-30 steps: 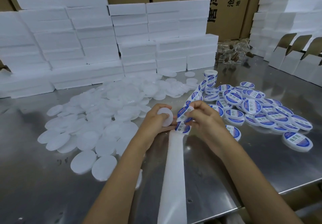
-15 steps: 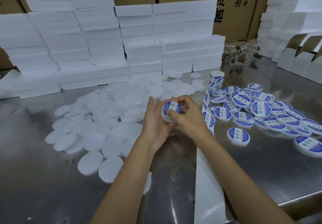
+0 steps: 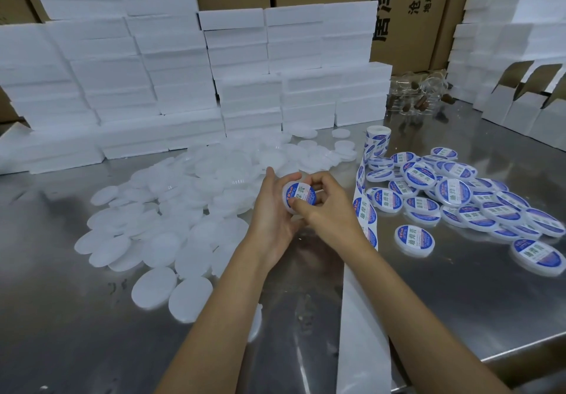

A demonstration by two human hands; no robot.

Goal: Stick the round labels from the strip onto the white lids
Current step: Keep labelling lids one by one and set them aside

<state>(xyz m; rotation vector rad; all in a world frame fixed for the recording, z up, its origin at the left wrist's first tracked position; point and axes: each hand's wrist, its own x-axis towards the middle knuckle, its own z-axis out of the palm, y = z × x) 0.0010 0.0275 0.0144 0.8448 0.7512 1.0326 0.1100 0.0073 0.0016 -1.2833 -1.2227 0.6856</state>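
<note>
Left hand cups a white lid above the steel table; right hand pinches it, thumb pressing its blue label. Label strip runs just right of that lid, under the right forearm. Bare lids left of it, labelled lids right. Foam blocks behind. Table edge bottom right.

The brown cardboard carton at the back carries large black characters "唐泽" and smaller ones "沧州唐" above "地址". The blue-and-white round labels on the finished lids bear Chinese characters too small to read surely.
</note>
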